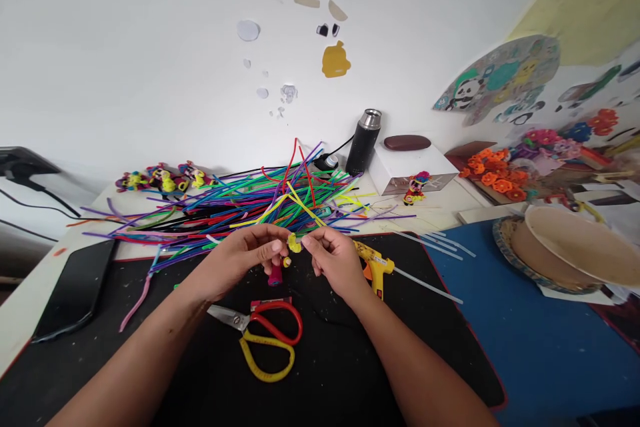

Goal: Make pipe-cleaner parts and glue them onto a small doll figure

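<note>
A short curled yellow pipe cleaner [295,243] is held up between my two hands over the black mat. My left hand [245,259] is closed, its thumb and fingertips pinching the left side of the curl. On the right end, the fingertips of my right hand [334,261] are pinched together. Just below the left fingertips shows a small yellow piece [287,261], with a magenta piece [275,275] under it; whether they are joined to the curl I cannot tell. Scissors [267,337] with red and yellow handles lie partly opened, nearer me.
A yellow glue gun [376,267] with a glue stick lies beyond my right wrist. Behind my hands spreads a heap of coloured pipe cleaners [240,203]. A phone [75,290], a black flask [364,141], a white box [413,170] and a bowl [583,247] stand around.
</note>
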Demonstrator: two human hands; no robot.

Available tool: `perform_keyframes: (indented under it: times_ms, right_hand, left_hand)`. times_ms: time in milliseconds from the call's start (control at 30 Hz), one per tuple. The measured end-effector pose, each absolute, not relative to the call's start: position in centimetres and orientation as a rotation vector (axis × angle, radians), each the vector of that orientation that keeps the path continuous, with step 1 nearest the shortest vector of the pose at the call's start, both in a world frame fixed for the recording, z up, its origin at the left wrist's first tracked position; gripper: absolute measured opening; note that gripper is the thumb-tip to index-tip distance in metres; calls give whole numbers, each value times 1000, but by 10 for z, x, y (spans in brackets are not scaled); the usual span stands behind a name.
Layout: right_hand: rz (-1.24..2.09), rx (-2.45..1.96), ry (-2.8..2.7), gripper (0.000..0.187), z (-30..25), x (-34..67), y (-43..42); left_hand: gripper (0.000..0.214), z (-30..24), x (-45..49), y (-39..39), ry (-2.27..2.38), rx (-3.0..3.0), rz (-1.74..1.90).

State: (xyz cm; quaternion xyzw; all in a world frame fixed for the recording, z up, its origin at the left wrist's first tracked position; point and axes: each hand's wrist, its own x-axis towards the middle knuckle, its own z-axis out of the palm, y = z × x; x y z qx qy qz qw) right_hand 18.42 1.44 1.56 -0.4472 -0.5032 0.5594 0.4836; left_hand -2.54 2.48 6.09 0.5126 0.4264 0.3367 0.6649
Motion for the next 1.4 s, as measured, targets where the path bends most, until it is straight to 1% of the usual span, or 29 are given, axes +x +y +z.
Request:
perform_keyframes:
  times_ms: [300, 433, 467, 567, 633, 1000, 1167, 1400]
  right_hand:
    - [1312, -1135, -1276, 33, 19, 183, 12]
    - [1374, -1110, -1229, 36, 17, 183, 13]
    - [1393, -1105, -1220, 37, 16, 183, 14]
    - [1449, -1090, -1190, 38, 15, 183, 14]
    - [1473, -1078, -1167, 39, 16, 183, 14]
    - [1497, -1057, -1144, 40, 17, 183, 14]
    - [1500, -1029, -1137, 41, 14, 182, 14]
    - [1514, -1021, -1127, 40, 14, 182, 14]
  left_hand:
    - [42, 57, -15, 17, 1130, 1452, 796]
    - [49, 58, -11, 13, 1252, 1692, 864]
    - [48, 58, -11, 12, 1261, 1755, 864]
    - [32, 57, -13, 12, 1240, 1926, 835]
    - [27, 57, -13, 12, 1219, 1990, 824]
    - [27, 61, -12, 10, 1244, 2099, 749]
    - [24, 57, -14, 11, 1178, 2172, 782]
    - [23, 57, -13, 12, 1215, 2159, 796]
